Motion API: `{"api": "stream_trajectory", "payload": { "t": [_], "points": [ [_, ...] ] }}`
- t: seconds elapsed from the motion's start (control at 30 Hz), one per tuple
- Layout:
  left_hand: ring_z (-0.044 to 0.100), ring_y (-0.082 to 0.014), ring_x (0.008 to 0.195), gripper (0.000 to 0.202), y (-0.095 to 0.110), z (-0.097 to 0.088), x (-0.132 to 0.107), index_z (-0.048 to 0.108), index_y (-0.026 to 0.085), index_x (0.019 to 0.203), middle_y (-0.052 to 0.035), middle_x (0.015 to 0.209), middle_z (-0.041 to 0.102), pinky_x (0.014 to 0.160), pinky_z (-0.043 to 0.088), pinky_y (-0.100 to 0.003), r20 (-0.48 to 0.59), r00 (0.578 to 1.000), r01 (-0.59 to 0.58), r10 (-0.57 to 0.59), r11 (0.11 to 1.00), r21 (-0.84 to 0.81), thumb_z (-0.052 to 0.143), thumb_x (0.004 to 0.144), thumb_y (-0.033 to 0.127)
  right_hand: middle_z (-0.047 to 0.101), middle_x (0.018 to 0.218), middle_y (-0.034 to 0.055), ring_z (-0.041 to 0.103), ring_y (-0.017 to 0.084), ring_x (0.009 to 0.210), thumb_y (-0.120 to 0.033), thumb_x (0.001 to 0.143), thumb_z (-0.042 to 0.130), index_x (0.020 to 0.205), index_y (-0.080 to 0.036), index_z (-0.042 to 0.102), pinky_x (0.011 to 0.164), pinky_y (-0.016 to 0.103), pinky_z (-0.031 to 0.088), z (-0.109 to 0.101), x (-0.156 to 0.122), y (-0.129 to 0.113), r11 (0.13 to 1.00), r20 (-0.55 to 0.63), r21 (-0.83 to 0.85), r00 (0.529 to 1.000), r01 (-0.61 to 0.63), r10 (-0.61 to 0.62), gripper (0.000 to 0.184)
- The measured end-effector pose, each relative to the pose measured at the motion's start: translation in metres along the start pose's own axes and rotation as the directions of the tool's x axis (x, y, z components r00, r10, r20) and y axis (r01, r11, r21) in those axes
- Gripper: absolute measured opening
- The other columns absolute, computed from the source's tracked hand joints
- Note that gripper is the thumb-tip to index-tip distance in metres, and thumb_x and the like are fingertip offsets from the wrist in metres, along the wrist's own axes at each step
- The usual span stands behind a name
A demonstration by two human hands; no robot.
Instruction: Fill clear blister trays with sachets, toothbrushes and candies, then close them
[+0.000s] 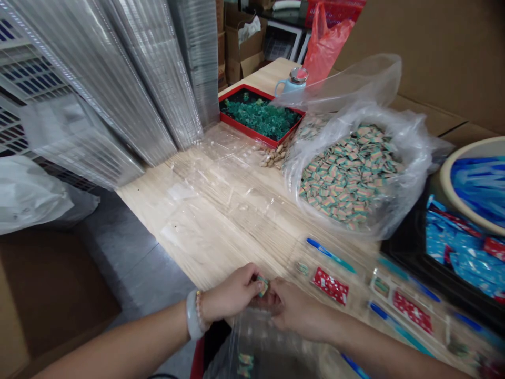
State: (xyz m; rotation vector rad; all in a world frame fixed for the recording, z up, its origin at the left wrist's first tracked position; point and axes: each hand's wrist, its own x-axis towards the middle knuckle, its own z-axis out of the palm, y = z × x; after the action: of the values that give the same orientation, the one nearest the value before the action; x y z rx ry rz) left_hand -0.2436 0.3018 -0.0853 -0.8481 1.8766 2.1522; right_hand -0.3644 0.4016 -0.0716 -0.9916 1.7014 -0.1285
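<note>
My left hand (231,293) pinches one small striped sweet (262,285) over the near edge of the bench (197,226), and my right hand (302,308) closes just beside it on one clear plastic bag (256,345) (firm fingertips keep the sweet from slipping). Toward the far right sits one big bag of matching sweets (414,158), too many to count; two red-printed packets (330,286) lie along the right edge.

Head-worn view, facing forward and down, close above both hands (272,297)
</note>
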Motion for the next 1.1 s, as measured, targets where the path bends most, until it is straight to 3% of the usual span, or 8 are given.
{"api": "stream_trajectory", "payload": {
  "t": [0.17, 0.3, 0.53, 0.63, 0.77, 0.87, 1.1],
  "points": [
    [0.052, -0.0129, 0.069, 0.017, 0.004, -0.002, -0.004, 0.048, 0.016, 0.075, -0.0015, 0.073, 0.059, 0.062, 0.038, -0.023, 0.042, 0.999, -0.007, 0.007, 1.0, 0.004, 0.044, 0.078, 0.032, 0.052, 0.066, -0.003, 0.044, 0.01, 0.059, -0.015, 0.047, 0.06, 0.075, -0.014, 0.054, 0.05, 0.019, 0.031, -0.003, 0.005, 0.0, 0.999, 0.112, 0.046, 0.994, -0.025, 0.02, 0.029],
    [0.052, -0.0126, 0.071, 0.016, 0.001, -0.002, -0.008, 0.049, 0.016, 0.078, -0.0014, 0.075, 0.059, 0.065, 0.038, -0.023, 0.016, 0.999, -0.053, 0.052, 0.997, 0.055, 0.044, 0.079, 0.031, 0.051, 0.065, -0.0032, 0.044, 0.01, 0.057, -0.017, 0.047, 0.061, 0.074, -0.014, 0.055, 0.048, 0.02, 0.03, -0.003, 0.006, 0.0, 0.998, 0.112, -0.028, 0.992, -0.056, 0.059, 0.028],
    [0.05, -0.0144, 0.074, 0.016, 0.002, 0.0, -0.009, 0.05, 0.015, 0.079, -0.0034, 0.078, 0.059, 0.066, 0.038, -0.025, 0.003, 1.0, -0.02, 0.02, 0.997, 0.073, 0.042, 0.079, 0.029, 0.044, 0.059, -0.0053, 0.04, 0.009, 0.053, -0.016, 0.045, 0.062, 0.071, -0.015, 0.052, 0.045, 0.02, 0.026, -0.006, 0.006, -0.008, 0.992, 0.155, -0.046, 0.98, -0.119, 0.125, 0.028],
    [0.049, -0.0142, 0.073, 0.013, 0.001, 0.0, -0.006, 0.048, 0.015, 0.079, -0.0035, 0.078, 0.057, 0.066, 0.038, -0.025, 0.013, 1.0, -0.025, 0.024, 0.997, 0.069, 0.041, 0.079, 0.026, 0.046, 0.061, -0.0041, 0.041, 0.01, 0.053, -0.015, 0.046, 0.06, 0.07, -0.016, 0.051, 0.046, 0.021, 0.026, -0.011, 0.002, -0.015, 0.984, 0.127, -0.131, 0.982, -0.124, 0.141, 0.026],
    [0.047, -0.0134, 0.071, 0.009, 0.0, -0.002, -0.005, 0.046, 0.016, 0.076, -0.0019, 0.074, 0.053, 0.064, 0.037, -0.024, 0.006, 1.0, -0.013, 0.013, 0.999, 0.049, 0.04, 0.076, 0.023, 0.055, 0.078, 0.0039, 0.048, 0.015, 0.069, -0.013, 0.049, 0.056, 0.073, -0.015, 0.051, 0.056, 0.023, 0.031, -0.009, -0.004, -0.016, 0.963, -0.01, -0.268, 1.0, -0.016, 0.014, 0.025],
    [0.045, -0.0126, 0.07, 0.009, 0.003, -0.004, -0.006, 0.045, 0.016, 0.075, -0.0006, 0.072, 0.051, 0.065, 0.037, -0.024, 0.021, 1.0, 0.013, -0.014, 0.999, 0.041, 0.04, 0.076, 0.023, 0.058, 0.078, 0.0039, 0.05, 0.015, 0.07, -0.011, 0.052, 0.051, 0.076, -0.016, 0.05, 0.057, 0.022, 0.031, -0.003, -0.006, -0.009, 0.964, -0.022, -0.259, 0.997, 0.068, -0.077, 0.025],
    [0.045, -0.0128, 0.073, 0.011, 0.001, -0.004, -0.008, 0.045, 0.015, 0.076, -0.001, 0.075, 0.051, 0.067, 0.037, -0.024, 0.015, 1.0, 0.008, -0.009, 0.998, 0.061, 0.04, 0.078, 0.025, 0.06, 0.068, 0.0016, 0.051, 0.014, 0.06, -0.011, 0.054, 0.05, 0.076, -0.017, 0.054, 0.049, 0.021, 0.024, -0.005, -0.011, -0.011, 0.951, -0.02, -0.302, 0.997, 0.061, -0.07, 0.024]
  ]
}}
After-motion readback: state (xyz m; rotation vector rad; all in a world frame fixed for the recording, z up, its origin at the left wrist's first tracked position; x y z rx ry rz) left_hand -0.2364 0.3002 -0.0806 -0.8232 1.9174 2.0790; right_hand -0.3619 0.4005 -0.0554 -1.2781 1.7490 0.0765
